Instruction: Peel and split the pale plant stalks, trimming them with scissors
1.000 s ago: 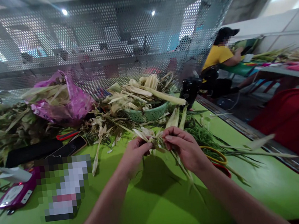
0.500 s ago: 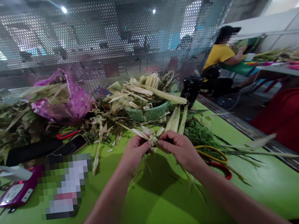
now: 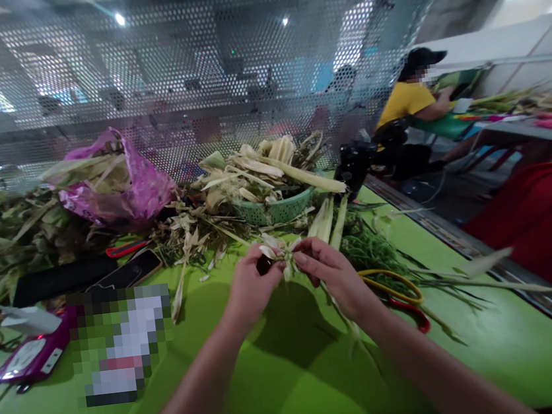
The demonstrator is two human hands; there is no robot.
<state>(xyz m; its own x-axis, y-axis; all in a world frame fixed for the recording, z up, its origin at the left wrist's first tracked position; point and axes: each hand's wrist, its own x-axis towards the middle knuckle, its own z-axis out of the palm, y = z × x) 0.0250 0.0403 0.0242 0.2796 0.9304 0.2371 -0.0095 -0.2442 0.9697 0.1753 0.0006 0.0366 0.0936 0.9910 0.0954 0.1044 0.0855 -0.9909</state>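
Between my two hands, above the green table [image 3: 297, 390], is a small pale flower [image 3: 285, 251] that looks made of corn husk, with several petal-like strips spreading out. My left hand [image 3: 251, 288] pinches its left side between thumb and fingers. From the right, my right hand [image 3: 332, 272] grips it with thumb and forefinger pressed together. The other fingers curl underneath and are partly hidden. Long pale husk leaves [image 3: 323, 220] lie just behind my right hand. Beside my right wrist rest scissors [image 3: 393, 286] with yellow and red handles, partly covered.
A green basket [image 3: 276, 211] heaped with husks stands behind my hands. Left are a pink plastic bag [image 3: 141, 182], dark husks [image 3: 4, 231], a black phone [image 3: 128, 271], a purple power strip [image 3: 34, 357]. Green stems [image 3: 375, 249] lie right; a person in yellow [image 3: 406, 102] sits beyond.
The flower has turned, and its petals now spread more visibly toward me. My left fingers have shifted on its left side; both hands stay in about the same place.
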